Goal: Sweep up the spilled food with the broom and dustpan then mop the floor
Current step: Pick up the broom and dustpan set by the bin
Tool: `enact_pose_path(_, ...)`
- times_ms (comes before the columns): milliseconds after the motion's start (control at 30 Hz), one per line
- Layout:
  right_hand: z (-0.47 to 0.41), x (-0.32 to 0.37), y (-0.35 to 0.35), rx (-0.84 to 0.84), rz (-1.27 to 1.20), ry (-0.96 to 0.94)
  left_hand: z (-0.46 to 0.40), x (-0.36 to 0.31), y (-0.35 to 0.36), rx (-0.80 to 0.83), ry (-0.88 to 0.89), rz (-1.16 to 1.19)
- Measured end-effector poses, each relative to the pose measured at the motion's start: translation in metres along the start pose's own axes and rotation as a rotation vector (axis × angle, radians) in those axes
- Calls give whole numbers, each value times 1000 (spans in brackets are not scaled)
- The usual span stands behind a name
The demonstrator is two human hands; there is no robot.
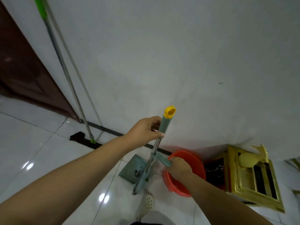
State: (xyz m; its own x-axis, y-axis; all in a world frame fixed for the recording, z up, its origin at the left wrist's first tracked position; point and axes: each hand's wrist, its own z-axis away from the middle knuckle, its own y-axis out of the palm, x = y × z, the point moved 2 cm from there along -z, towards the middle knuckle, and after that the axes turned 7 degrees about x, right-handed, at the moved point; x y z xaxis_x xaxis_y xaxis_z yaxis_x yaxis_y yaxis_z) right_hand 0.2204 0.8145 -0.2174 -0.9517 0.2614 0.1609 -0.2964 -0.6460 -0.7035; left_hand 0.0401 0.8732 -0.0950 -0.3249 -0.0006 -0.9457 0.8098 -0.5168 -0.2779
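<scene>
A squeeze mop (155, 148) with a metal shaft, grey-green grip and yellow end cap stands almost upright in front of me. My left hand (146, 129) is closed around the grip just under the cap. My right hand (178, 167) grips the mop's grey-green wringer lever over the rim of a red bucket (193, 161). The mop's lower end rests on the white tiles near a grey-green dustpan (133, 168). A second long-handled tool with a green grip (65, 69) leans on the wall, its dark flat head (84, 140) on the floor.
A white wall rises right behind the mop. A dark brown door (24, 70) is at the left. A gold-coloured metal rack (253, 179) stands on the floor to the right of the bucket. My foot in a pale perforated slipper (148, 202) is below the mop.
</scene>
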Motion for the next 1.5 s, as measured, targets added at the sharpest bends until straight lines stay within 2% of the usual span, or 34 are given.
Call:
enact_pose_path(233, -50, -4, -50, 3, 108, -45, -50, -2, -6, -50, -38, 13)
enact_pose_path(567, -84, -9, -77, 20, 72, -90, -97, 0, -9, -80, -24, -32)
enact_pose_path(767, -81, -14, -78, -40, -6, -69, -102, -3, -7, -119, -25, -98)
enact_pose_path(900, -65, -24, -79, -67, -84, -48, -94, -5, 0, -106, -27, -164)
enact_pose_path(1167, -2, -42, -62, -122, -171, 24, -46, -4, 3, -102, -45, -85)
enact_pose_path(1267, 26, -42, -42, -127, -101, 24, -17, 2, 7, -77, -57, -77)
enact_pose_path(1500, 94, -18, -3, -291, -163, -32, 54, 34, 40, -6, -108, -25)
